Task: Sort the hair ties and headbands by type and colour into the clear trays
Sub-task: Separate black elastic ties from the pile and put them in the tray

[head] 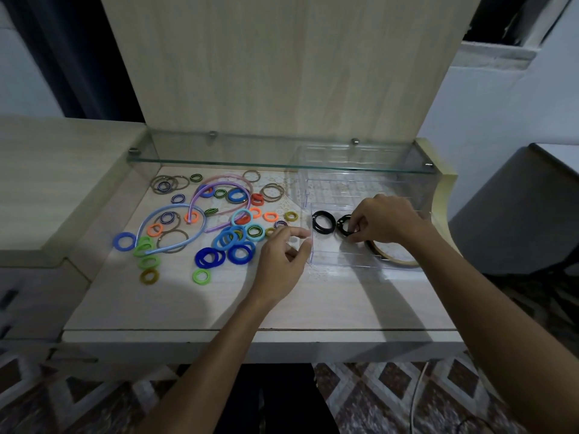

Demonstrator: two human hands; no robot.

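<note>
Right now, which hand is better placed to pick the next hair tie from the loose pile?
Left. The left hand hovers beside the pile, near the dark blue hair ties, apparently holding nothing. The right hand is over the clear tray, pinching a black hair tie.

Hiding part of a black hair tie (344,226) under the right hand (380,219), at three o'clock. Covering most of a wooden hoop (395,257) with the right wrist and the clear tray (340,256). Running off the bottom edge at six o'clock: both arms.
</note>
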